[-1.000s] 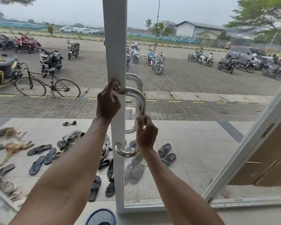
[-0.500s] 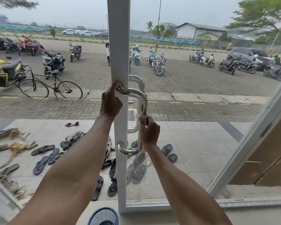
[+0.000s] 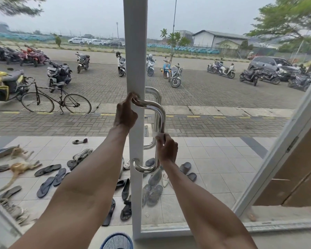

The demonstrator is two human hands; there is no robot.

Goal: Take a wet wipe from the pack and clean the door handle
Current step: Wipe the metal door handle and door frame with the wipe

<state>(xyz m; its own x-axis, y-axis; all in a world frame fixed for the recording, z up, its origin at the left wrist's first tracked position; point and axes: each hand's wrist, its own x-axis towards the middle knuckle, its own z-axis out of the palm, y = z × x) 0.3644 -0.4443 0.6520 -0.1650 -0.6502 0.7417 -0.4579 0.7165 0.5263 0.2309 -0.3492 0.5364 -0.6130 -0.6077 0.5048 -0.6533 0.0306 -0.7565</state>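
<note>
Midway down the door handle [image 3: 161, 117], the right hand [image 3: 167, 150] still pinches the wet wipe [image 3: 157, 134] round the bar, barely moved; the left hand [image 3: 125, 114] grips its top bend. Wiping looks half done.

Handle [image 3: 160, 115] fixed to stile [image 3: 135, 51], bar standing right of stile. L hand [image 3: 125, 114] at handle's top end, by upper mount, gripping it. R hand [image 3: 167, 150] lower, on upright bar, wipe [image 3: 157, 134] pinched betw. fingers and bar. Outer handle [image 3: 153, 92] behind glass (same stile). Sandals [image 3: 48, 178] on tiles [image 3: 214, 159] outside, both sides of stile. Bicycle [image 3: 56, 101] beyond tiles, left; motorbikes [image 3: 175, 76] further back; car [image 3: 269, 65] far right.
</note>
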